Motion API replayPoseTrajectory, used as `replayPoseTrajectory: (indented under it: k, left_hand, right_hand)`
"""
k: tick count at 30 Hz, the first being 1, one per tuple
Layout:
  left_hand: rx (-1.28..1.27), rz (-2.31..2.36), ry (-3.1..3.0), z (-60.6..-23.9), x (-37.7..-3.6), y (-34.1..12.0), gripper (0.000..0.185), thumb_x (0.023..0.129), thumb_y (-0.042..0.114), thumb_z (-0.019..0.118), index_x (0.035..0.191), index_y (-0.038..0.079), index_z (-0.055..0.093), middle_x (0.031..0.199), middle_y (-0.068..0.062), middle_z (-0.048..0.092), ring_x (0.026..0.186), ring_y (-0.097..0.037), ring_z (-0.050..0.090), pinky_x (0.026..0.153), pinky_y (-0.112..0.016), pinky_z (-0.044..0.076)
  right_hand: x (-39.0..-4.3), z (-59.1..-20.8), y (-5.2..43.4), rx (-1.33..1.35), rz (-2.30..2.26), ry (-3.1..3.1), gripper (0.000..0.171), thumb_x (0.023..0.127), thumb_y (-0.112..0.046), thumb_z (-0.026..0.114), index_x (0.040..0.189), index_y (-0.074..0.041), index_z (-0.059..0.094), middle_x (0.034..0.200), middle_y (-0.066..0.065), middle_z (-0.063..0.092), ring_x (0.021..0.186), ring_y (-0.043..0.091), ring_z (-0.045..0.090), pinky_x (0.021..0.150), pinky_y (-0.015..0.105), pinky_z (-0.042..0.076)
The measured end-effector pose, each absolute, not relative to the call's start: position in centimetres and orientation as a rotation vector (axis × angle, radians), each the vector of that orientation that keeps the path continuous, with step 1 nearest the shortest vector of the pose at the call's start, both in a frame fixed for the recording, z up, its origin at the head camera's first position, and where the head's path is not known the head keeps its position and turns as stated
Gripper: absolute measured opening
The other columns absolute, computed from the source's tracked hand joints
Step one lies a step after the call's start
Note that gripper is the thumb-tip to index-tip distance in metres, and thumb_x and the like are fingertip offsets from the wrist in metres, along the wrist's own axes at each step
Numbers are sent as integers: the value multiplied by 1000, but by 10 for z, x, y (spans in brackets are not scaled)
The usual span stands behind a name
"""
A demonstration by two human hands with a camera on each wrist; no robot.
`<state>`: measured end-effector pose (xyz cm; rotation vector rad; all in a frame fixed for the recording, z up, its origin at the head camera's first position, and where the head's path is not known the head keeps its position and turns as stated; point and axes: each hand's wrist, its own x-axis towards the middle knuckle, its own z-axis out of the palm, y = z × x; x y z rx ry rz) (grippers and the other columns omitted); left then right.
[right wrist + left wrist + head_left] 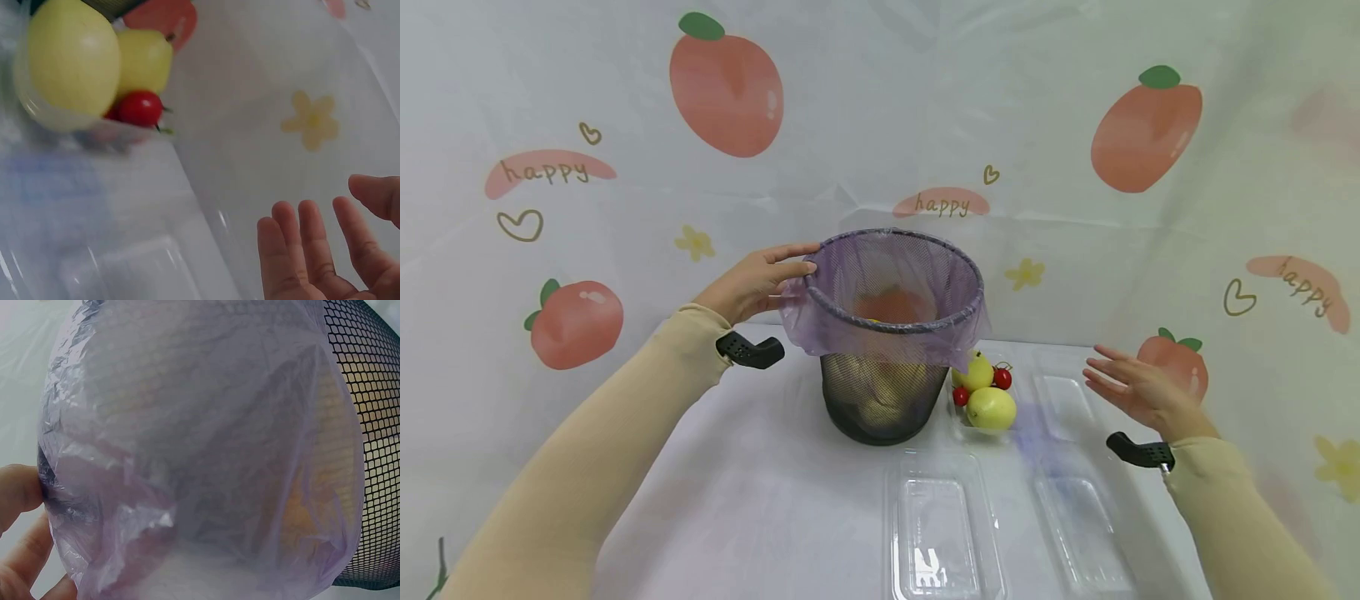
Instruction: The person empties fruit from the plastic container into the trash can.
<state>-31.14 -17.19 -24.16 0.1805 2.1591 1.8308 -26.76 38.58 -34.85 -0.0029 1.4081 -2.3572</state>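
A black mesh basket [876,408] stands upright on the white table. Over its rim folds a translucent purple plastic bag [880,346], hanging down outside. Yellow fruit shapes show dimly through the mesh. My left hand [760,279] touches the left rim with fairly straight fingers, some partly behind the bag. In the left wrist view, the bag [206,437] covers much of the mesh. My right hand [1138,392] hovers above the table's right side, fingers spread, touching nothing. Left of it, a clear plastic tray [958,429] contains yellow pears [991,408] and small red tomatoes [1002,377].
Other clear plastic trays lie on the table: one in front [981,533], one at the front right [1086,533] and one at the back right [1063,404]. A printed cloth [850,108] hangs behind the table [760,500].
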Motion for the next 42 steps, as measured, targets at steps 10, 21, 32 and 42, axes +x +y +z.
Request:
replayPoseTrajectory:
  k: [10, 21, 32, 42]
  left_hand:
    - [175, 1839, 2155, -242, -311, -172, 53, 99, 22, 57, 149, 23, 40, 155, -3, 28, 129, -20, 38, 109, -39, 43]
    - [182, 1835, 2164, -242, -311, -172, 53, 99, 23, 57, 149, 23, 40, 152, -2, 31, 123, -17, 42, 108, -37, 44]
    - [180, 1831, 2167, -243, -312, -173, 53, 99, 23, 58, 149, 23, 40, 150, -2, 33, 124, -17, 42, 108, -36, 44]
    - [188, 1834, 2153, -243, -313, -173, 54, 98, 23, 58, 149, 23, 40, 157, -3, 26, 134, -22, 36, 111, -40, 41]
  right_hand:
    - [-273, -357, 337, -40, -2106, 1685, 25, 103, -7, 43, 108, -19, 64, 108, -2, 64, 102, 15, 67, 94, 29, 55]
    - [-281, -370, 312, -28, -1816, 1951, 62, 103, -13, 43, 151, 10, 9, 115, 3, 54, 110, 17, 58, 101, 32, 51]
    - [-292, -384, 294, 79, -1682, 1968, 60, 104, -9, 34, 149, 13, 0, 122, 14, 42, 107, 20, 49, 117, 56, 24]
    - [-296, -394, 285, 177, -1686, 1888, 64, 97, 4, 37, 148, 13, -1, 111, 12, 40, 94, 17, 51, 96, 39, 52]
